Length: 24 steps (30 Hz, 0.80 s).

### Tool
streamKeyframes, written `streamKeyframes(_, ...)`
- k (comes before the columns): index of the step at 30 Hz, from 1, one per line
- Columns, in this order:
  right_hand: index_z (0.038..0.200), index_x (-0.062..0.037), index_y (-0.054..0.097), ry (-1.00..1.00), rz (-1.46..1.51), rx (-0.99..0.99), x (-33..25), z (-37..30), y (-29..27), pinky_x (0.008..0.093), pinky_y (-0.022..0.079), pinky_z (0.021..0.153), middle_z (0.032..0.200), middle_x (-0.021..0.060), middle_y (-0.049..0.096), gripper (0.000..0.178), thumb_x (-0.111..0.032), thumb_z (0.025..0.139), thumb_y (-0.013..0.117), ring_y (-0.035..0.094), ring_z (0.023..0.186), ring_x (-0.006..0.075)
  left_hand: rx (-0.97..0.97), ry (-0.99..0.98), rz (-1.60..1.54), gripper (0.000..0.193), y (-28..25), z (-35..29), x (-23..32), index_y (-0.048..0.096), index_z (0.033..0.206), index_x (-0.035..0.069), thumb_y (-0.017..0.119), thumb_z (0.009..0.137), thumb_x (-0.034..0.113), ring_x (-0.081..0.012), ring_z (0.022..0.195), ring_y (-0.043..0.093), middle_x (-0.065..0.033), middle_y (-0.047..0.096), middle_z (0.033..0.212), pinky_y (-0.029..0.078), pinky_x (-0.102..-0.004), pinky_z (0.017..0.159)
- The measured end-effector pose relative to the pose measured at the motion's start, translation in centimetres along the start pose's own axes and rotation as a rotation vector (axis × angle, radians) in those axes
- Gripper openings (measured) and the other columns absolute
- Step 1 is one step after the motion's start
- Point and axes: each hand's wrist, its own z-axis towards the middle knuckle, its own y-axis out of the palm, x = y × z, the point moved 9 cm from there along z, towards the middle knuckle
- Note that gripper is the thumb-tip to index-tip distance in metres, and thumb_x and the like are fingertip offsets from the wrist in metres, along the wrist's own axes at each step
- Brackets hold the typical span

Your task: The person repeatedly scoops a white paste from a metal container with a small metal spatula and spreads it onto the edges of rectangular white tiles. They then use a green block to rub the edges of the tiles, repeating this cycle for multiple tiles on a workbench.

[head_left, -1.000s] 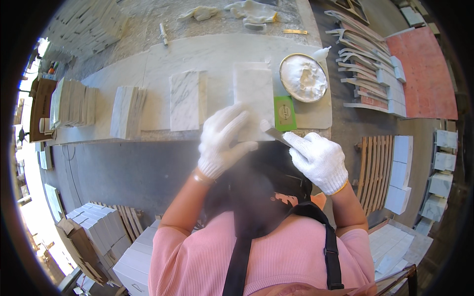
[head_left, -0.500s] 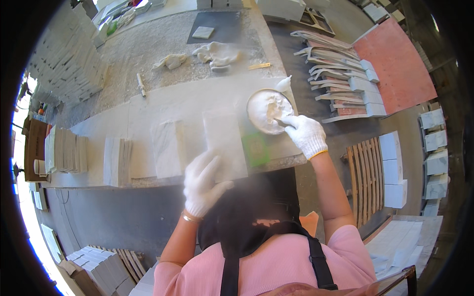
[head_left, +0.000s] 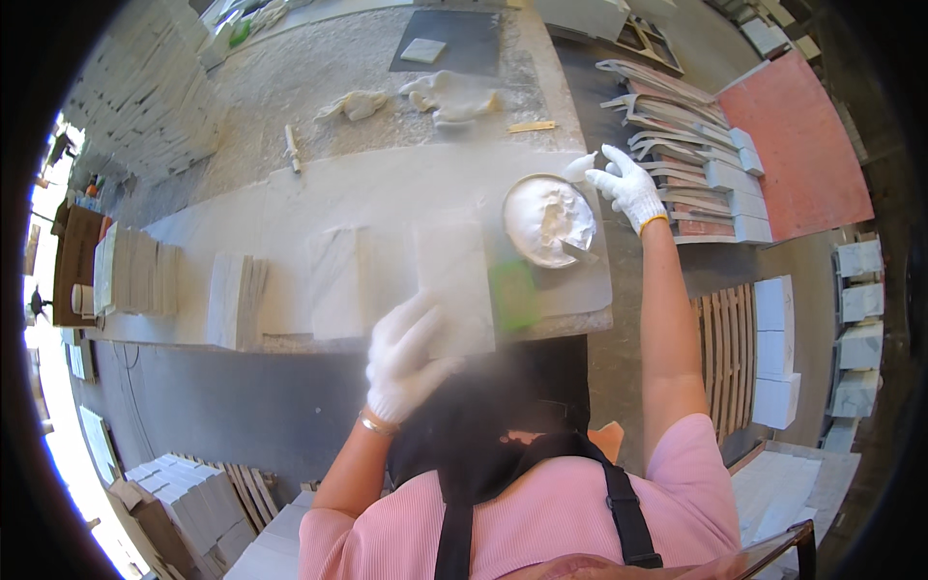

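Observation:
White knitted gloves cover both hands. My left hand (head_left: 401, 360) holds the near left corner of a white marble tile (head_left: 454, 280), which lies on the table and pokes slightly past its front edge. My right hand (head_left: 630, 188) is open, thumb and fingers apart, beside a small white nozzle bottle (head_left: 580, 167) at the table's right edge; whether it touches the bottle I cannot tell. Nearer to me sits a round tub of white paste (head_left: 547, 217), a putty knife (head_left: 580, 253) left standing in it. Between tub and tile lies a green pad (head_left: 514, 295).
More marble tiles (head_left: 336, 282) and tile stacks (head_left: 232, 300) stand along the table's front left. Farther back are crumpled cloths (head_left: 449, 99), a marker-like stick (head_left: 292, 150) and a yellowish strip (head_left: 532, 127). Beyond the right edge, curved pale strips (head_left: 667, 145) rest beside a wooden pallet (head_left: 727, 358).
My right hand has let go of the putty knife, leaving it in the paste, and moved away and right to the nozzle bottle. My left hand stays at the tile's corner.

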Motion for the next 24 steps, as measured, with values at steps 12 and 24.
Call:
streamKeyframes(12,0.134,-0.0061,0.065,-0.196,0.407,0.038,-3.4,-4.7,-2.4,0.0228,0.05,0.068,0.115,0.0027,0.072,0.042,-0.018,0.095,0.074,0.066,0.092,0.0072,0.022,-0.021,-0.063,0.075,0.0,0.0,-0.2,0.07,0.127,0.004,0.096,0.06,0.025,-0.0412,0.13,0.06,-0.0225,0.062,0.144,0.048,-0.0468,0.107)
streamKeyframes(24,0.127,0.0058,0.068,-0.207,0.443,-0.534,-10.7,-22.6,4.4,0.0319,0.051,0.098,0.119,0.0107,0.071,0.048,-0.017,0.087,0.08,0.066,0.11,0.0175,0.043,-0.048,-0.001,0.076,0.2,-0.6,-0.8,0.071,0.13,0.007,0.097,0.061,0.024,-0.0389,0.13,0.061,-0.0205,0.061,0.147,0.049,-0.0459,0.107)
